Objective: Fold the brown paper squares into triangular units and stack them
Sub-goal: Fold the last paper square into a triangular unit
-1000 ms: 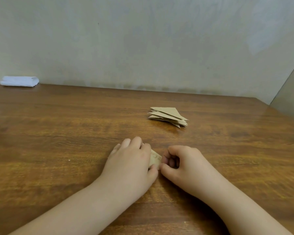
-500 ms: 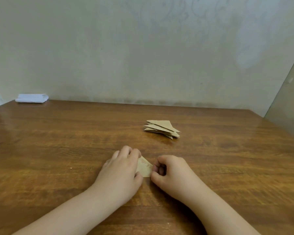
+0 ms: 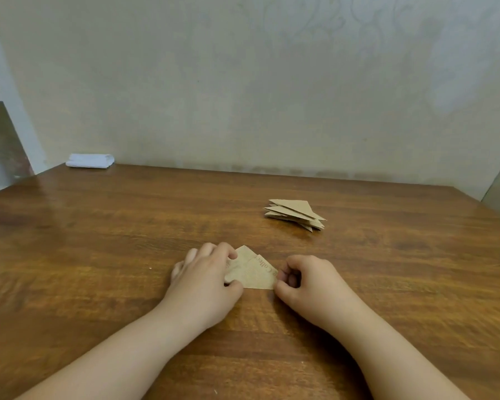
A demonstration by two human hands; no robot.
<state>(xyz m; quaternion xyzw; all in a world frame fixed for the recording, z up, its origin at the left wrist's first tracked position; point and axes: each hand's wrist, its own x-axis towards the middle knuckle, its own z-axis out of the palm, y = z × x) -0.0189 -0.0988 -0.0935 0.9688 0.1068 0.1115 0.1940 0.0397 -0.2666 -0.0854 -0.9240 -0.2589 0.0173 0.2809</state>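
Observation:
A partly folded brown paper [image 3: 250, 271] with printed letters lies flat on the wooden table [image 3: 98, 241] between my hands. My left hand [image 3: 205, 280] covers its left part, with bent fingertips on the upper edge and the thumb on the lower edge. My right hand [image 3: 306, 284] is curled, its thumb and forefinger pinching the paper's right corner. Behind and to the right sits a stack of folded brown triangles [image 3: 296, 213], clear of both hands.
A folded white cloth [image 3: 90, 161] lies at the table's far left corner against the wall. A white shelf unit [image 3: 0, 96] stands beyond the left edge. The table's right edge runs close to a side wall.
My hands have drawn apart, so more of the paper shows between them. The head view has tilted up, showing more wall.

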